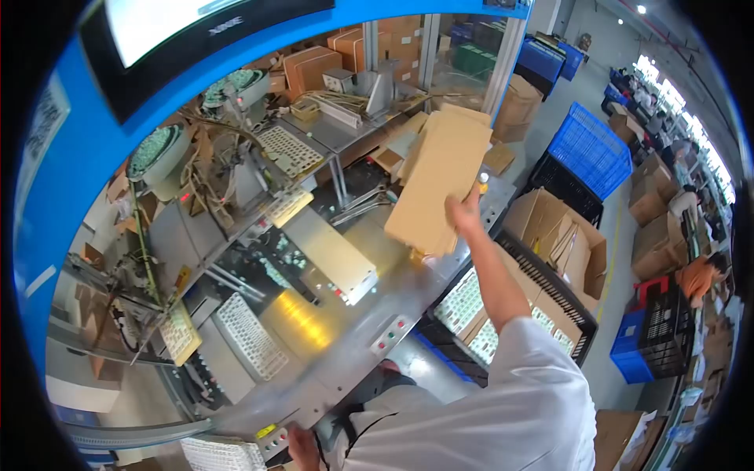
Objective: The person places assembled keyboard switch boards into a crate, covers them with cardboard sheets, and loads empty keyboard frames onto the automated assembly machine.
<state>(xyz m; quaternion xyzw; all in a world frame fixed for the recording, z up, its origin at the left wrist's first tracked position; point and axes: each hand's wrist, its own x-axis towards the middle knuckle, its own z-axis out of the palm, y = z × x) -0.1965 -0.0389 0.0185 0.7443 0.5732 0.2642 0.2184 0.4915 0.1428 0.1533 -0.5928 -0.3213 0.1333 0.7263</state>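
My right hand [465, 213] is closed on the lower right edge of a flat brown cardboard sheet [441, 177], its thumb on the upper face. More cardboard pieces [412, 161] show behind the sheet's left side. Down at the machine's front edge, my left hand [302, 447] is beside a small button panel [273, 443]; its fingers are too unclear to read. White keyboard frames [224, 454] are stacked left of that panel. Another white keyboard frame [251, 336] lies in the machine, near a pale metal plate [330, 250].
A black crate [585, 330] at my right holds keyboard pieces and cardboard dividers. Beyond it stand an open carton [597, 263] and a blue crate [593, 149]. Bowl feeders [161, 157] occupy the machine's left side. Several people work along the far right.
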